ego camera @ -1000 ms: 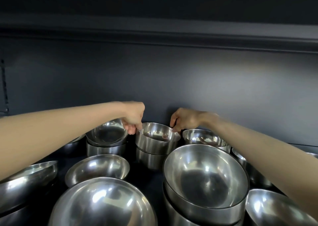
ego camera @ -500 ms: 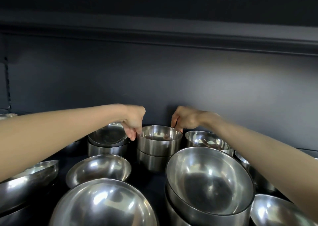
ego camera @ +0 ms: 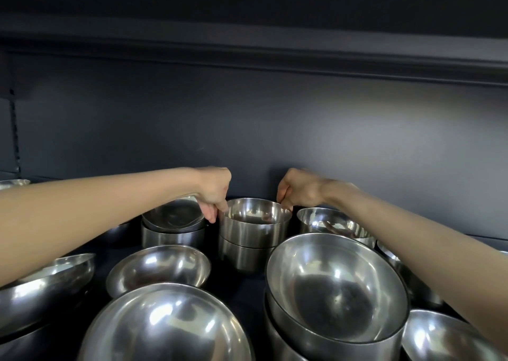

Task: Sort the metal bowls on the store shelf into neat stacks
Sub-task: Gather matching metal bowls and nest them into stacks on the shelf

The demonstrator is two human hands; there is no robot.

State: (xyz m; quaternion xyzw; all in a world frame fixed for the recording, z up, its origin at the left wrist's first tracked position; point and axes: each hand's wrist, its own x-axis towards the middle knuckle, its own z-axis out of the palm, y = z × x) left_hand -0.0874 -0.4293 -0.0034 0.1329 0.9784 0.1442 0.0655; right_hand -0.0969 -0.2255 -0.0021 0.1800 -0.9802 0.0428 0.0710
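A small steel bowl (ego camera: 254,227) sits on top of another bowl (ego camera: 242,257) of the same size at the back middle of the shelf. My left hand (ego camera: 214,193) pinches its left rim and my right hand (ego camera: 298,191) pinches its right rim. The top bowl stands nearly level in the lower one. To its left a tilted bowl (ego camera: 174,215) rests in a straight-sided bowl (ego camera: 171,237). To its right stands another small bowl (ego camera: 330,224).
Large bowls crowd the front: a tilted stack (ego camera: 335,292) at right, a round bowl (ego camera: 165,330) at front centre, a shallow bowl (ego camera: 159,267) behind it, one (ego camera: 41,286) at far left, one (ego camera: 445,338) at lower right. The dark back wall (ego camera: 247,127) stands close behind.
The top small bowl has gone from tilted to nearly level and settled into the bowl under it. Both hands stay on its rim.
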